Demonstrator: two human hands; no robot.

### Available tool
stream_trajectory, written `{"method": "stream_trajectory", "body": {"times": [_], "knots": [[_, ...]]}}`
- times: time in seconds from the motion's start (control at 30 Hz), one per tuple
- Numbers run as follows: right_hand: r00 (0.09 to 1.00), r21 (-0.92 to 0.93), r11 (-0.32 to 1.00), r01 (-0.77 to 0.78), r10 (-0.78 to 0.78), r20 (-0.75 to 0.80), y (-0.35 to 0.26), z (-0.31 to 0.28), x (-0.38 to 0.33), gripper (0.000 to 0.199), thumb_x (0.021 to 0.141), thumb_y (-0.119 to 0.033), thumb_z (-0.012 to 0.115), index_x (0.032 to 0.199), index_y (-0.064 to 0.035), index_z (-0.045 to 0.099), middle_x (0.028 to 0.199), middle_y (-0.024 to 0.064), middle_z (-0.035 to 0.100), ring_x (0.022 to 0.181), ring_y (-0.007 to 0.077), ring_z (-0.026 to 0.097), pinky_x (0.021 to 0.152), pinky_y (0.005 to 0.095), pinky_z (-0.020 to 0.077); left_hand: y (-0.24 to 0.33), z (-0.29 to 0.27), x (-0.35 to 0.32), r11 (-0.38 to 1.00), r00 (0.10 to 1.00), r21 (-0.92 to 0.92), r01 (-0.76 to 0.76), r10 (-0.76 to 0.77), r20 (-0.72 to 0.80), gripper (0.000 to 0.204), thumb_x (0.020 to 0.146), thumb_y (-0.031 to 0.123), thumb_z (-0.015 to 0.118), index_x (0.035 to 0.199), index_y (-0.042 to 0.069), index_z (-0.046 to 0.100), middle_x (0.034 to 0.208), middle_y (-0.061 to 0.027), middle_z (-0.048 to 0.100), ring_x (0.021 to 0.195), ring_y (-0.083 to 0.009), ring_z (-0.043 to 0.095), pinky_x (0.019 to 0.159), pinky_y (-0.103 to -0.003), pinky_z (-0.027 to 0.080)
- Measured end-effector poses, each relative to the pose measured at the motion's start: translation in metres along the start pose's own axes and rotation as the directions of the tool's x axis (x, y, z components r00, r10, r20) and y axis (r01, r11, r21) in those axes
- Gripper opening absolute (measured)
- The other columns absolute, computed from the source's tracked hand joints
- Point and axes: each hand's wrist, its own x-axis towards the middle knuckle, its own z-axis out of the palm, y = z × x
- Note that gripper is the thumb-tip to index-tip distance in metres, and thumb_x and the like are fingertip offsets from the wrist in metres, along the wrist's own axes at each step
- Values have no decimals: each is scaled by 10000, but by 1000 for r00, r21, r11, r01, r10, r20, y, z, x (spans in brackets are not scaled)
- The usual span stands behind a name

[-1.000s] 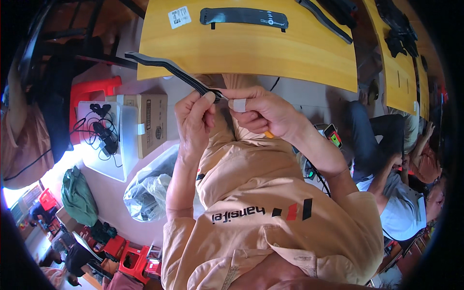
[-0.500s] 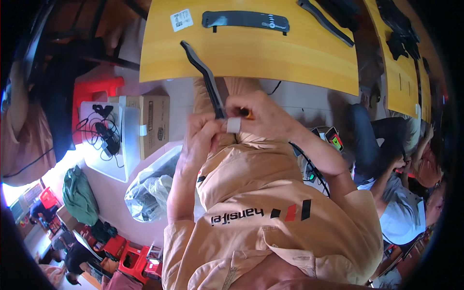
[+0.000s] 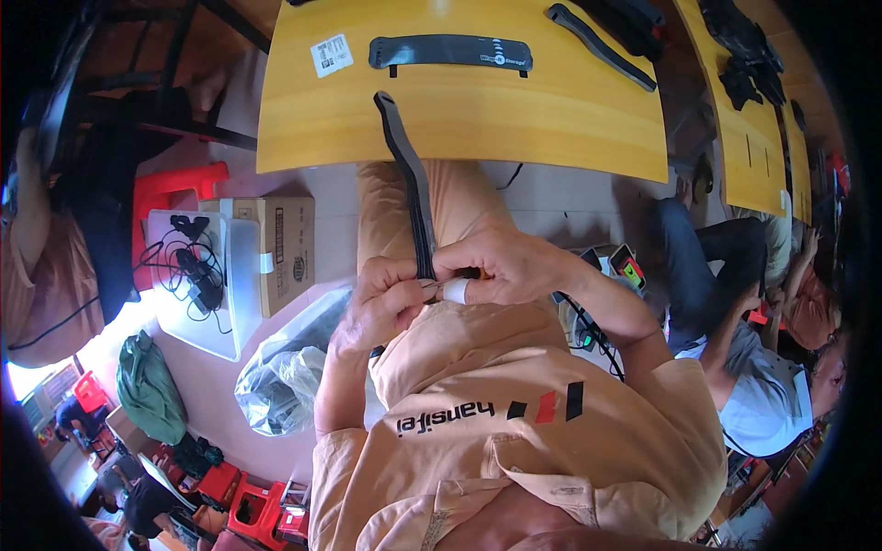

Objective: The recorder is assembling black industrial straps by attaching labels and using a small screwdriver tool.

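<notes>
Pinching the strap (image 3: 415, 197) at its near end, the left hand (image 3: 377, 303) holds it up off the body, its far end overlapping the table (image 3: 514, 124) in view. The right hand (image 3: 514, 264) meets it there, curled around an orange tool (image 3: 481, 274), mostly hidden; whether that grip also pinches the strap, I cannot tell. The strap looks light, springy rather than floppy, hardly fragile; a hold close to the near end should stop it twisting. Leftward, a white bin (image 3: 243, 285) carries tangled cables (image 3: 204, 280). Beside it stands a box (image 3: 289, 243), contents hidden; a clear bag (image 3: 292, 367) holds something dark.
</notes>
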Motion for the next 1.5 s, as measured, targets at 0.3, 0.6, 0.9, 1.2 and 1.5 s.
{"method": "stream_trajectory", "body": {"times": [0.3, 0.6, 0.9, 1.2, 1.5], "knots": [[969, 930, 309, -197, 207, 137, 8, 8, -5, 143, 763, -63, 550, 626, -42, 517, 489, 7, 456, 357, 48, 404, 338, 181, 290, -8, 26, 5, 881, 974, -422, -216, 225, -28, 228, 728, 143, 524, 565, -17, 519, 425, -3, 422, 339, -37, 331, 347, -187, 250], [967, 658, 751, -45, 199, -162, 11, 8, 4, 160, 735, -113, 534, 607, -30, 485, 479, -15, 421, 368, 37, 393, 347, 172, 271, 7, 9, 17, 919, 974, 357, -165, 210, -88, 357, 865, 300, 516, 622, 38, 507, 481, 0, 450, 409, -59, 413, 389, -199, 303], [989, 931, 338, -137, 93, 111, 20, 8, -1, 135, 788, -104, 543, 664, -54, 525, 508, -14, 451, 375, 38, 393, 339, 163, 261, 10, 17, 3, 989, 990, -49, -142, 142, -13, 333, 888, 263, 493, 698, -1, 567, 501, -3, 484, 404, -44, 416, 371, -173, 305], [969, 36, 995, 97, -86, -233, 2, -1, -3, 217, 777, -123, 621, 658, -27, 468, 548, 14, 399, 511, 84, 335, 456, 250, 268, 10, 15, 5, 979, 980, 95, -180, 187, -62, 279, 895, 215, 488, 748, 0, 586, 504, 5, 480, 407, -33, 418, 371, -167, 313], [965, 807, 568, -164, 261, 12, 4, 15, -20, 166, 803, -132, 593, 675, -54, 520, 576, -46, 458, 451, 24, 383, 412, 172, 267, -18, 23, -1, 983, 995, -153, -103, 101, -22, 267, 883, 259, 506, 743, 47, 591, 502, 14, 468, 402, -35, 406, 371, -172, 300]]}}
